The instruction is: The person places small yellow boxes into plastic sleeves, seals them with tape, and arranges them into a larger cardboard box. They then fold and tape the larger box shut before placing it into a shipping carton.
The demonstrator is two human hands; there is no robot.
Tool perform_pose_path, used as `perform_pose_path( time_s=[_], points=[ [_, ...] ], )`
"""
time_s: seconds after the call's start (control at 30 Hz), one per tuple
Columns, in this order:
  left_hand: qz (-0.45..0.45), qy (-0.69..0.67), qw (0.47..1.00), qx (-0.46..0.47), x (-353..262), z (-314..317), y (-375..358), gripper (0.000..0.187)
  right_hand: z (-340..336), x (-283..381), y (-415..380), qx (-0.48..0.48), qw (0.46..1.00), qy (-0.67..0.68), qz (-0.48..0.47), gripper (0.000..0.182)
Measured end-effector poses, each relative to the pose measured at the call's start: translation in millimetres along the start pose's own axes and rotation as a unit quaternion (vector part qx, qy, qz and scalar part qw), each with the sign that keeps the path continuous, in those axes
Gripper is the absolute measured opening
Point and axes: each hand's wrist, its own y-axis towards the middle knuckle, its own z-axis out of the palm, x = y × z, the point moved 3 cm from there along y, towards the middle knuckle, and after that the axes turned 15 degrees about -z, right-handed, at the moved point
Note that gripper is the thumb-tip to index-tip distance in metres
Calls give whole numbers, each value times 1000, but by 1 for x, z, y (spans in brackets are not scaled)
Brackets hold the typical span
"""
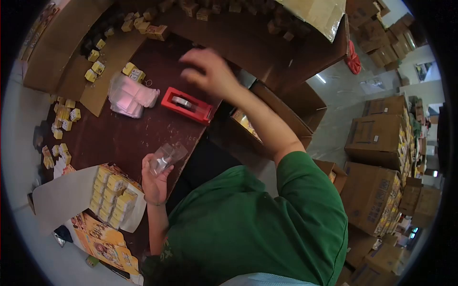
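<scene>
My left hand (155, 178), with a band at the wrist, holds a small clear plastic bag (168, 157) above the near edge of the table. Raised over the table is my right hand (207, 71), blurred by motion; its thumb and fingers look apart, and nothing shows between them. Just below it sits a red tape dispenser (187, 105) with a roll of tape. A pile of clear plastic bags (131, 95) lies beyond the dispenser, next to a few small yellow-and-white boxes (134, 71) and a ring.
An open display carton (112, 195) filled with rows of small boxes stands at lower left. More small boxes (62, 117) are scattered along the far side. Large cardboard boxes (372, 195) are stacked on the floor at right, and an open carton (305, 107) stands beside the table.
</scene>
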Motion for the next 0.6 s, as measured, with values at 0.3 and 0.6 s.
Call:
perform_pose_path(
  time_s=[0.3, 0.6],
  points=[
    [-92, -21, 994, -47, 6, -6, 7, 23, -138, -260, -108, -132, 802, -509, 283, 37],
    [-89, 57, 992, 73, -17, 40, 28, 35, 4, -51, -37, -156, 778, 526, 306, 46]
  ],
)
